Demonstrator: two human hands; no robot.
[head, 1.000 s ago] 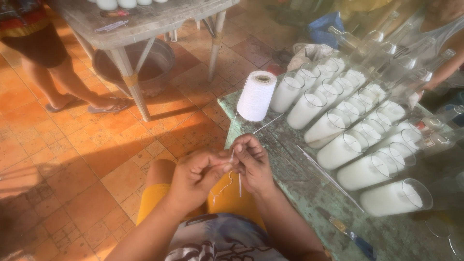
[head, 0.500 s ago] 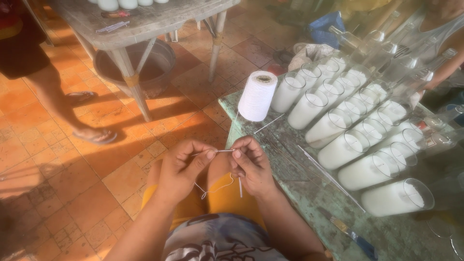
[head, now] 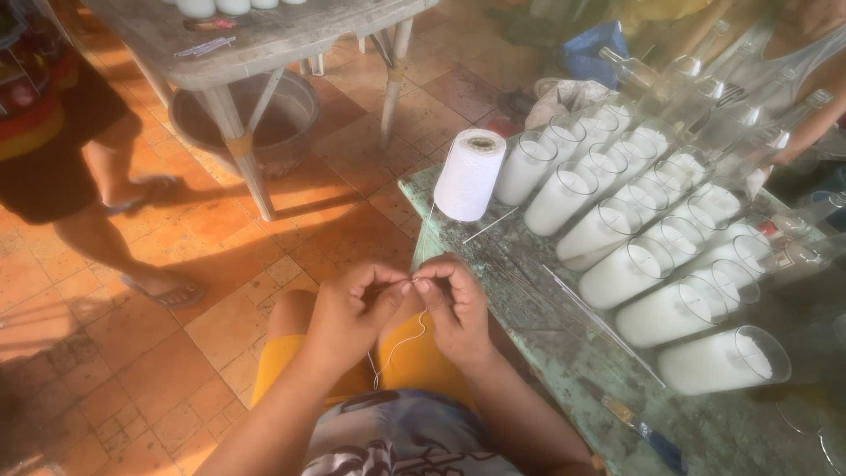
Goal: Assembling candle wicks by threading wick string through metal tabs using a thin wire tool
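My left hand [head: 345, 316] and my right hand [head: 454, 304] meet fingertip to fingertip above my lap, both pinching a thin white thread [head: 398, 345] that loops down between them. The thread runs up to a white cone of thread [head: 470, 174] standing on the near corner of a worn green table [head: 564, 353]. Past the cone, several glasses filled with white wax [head: 617, 264] stand in rows on that table. Thin metal rods [head: 599, 322] lie in front of the glasses.
A grey wooden table [head: 264, 35] stands on the orange tiled floor at the back, with a round basin [head: 264, 128] under it. A person's legs in sandals [head: 132, 229] are at the left. Another person's arm [head: 815, 115] shows at the far right.
My hands were apart with the thread stretched between them; they have come together again. The person at the left has stepped closer.
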